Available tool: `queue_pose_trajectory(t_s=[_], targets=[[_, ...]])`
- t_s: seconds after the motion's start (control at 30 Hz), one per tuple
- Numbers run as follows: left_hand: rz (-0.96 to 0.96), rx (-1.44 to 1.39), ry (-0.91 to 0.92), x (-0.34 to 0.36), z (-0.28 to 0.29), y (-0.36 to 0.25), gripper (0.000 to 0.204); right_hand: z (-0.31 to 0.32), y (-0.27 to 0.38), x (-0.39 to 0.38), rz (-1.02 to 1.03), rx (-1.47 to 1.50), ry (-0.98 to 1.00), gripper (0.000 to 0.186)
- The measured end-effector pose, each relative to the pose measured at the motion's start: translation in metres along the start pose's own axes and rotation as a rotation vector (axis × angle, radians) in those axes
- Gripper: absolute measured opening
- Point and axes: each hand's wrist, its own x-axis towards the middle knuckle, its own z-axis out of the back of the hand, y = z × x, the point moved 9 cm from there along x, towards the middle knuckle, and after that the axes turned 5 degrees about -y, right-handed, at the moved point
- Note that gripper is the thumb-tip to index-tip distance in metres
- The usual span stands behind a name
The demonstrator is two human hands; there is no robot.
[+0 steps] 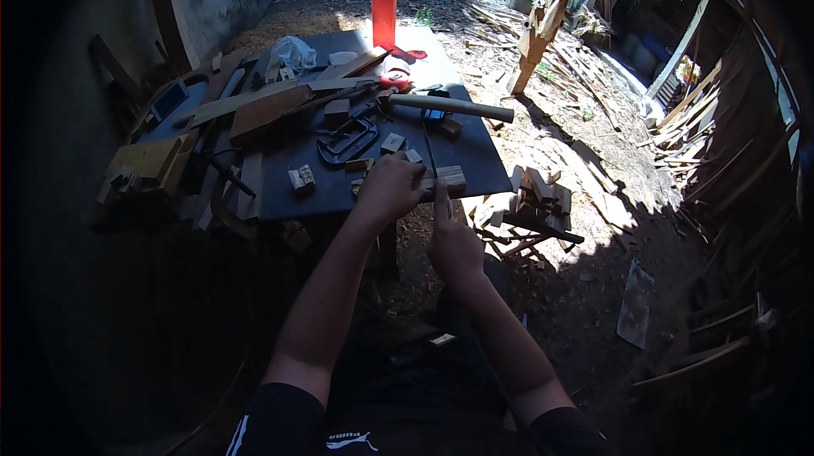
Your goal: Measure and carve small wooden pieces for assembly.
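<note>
At the front edge of the dark table (297, 206), my left hand (388, 191) is closed over a small wooden block (451, 177) and presses it down; the fingers hide part of it. My right hand (454, 248) is closed round the handle of a tool with a long, thin dark blade (430, 151), its index finger stretched along it. The blade points away from me and lies against the block; whether it is a saw or a file I cannot make out. Just beyond my left hand sit small wooden blocks (393, 143), and another grooved block (301, 179) lies to the left.
Behind the blocks are a C-clamp (348, 142) and a wooden-handled hammer (449, 106). A red bottle (384, 15) stands at the far edge. Boards (270, 113) and a phone (170, 102) lie left. Wood offcuts (543, 199) are piled beyond the right edge, near a slanting post (543, 28).
</note>
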Motion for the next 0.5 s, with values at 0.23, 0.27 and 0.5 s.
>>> queue_pose_trajectory(t_s=[0.23,0.27,0.5], targets=[[0.026,0.075,-0.012,-0.006,0.005,0.003,0.034,0.022,0.006,-0.064,-0.043,-0.02,0.273,0.093],[0.025,0.08,-0.015,-0.007,0.004,0.001,0.035,0.031,0.009,-0.049,-0.052,-0.012,0.311,0.093],[0.01,0.073,-0.046,-0.002,0.001,0.004,0.044,0.033,0.011,0.0,-0.051,0.002,0.271,0.09]])
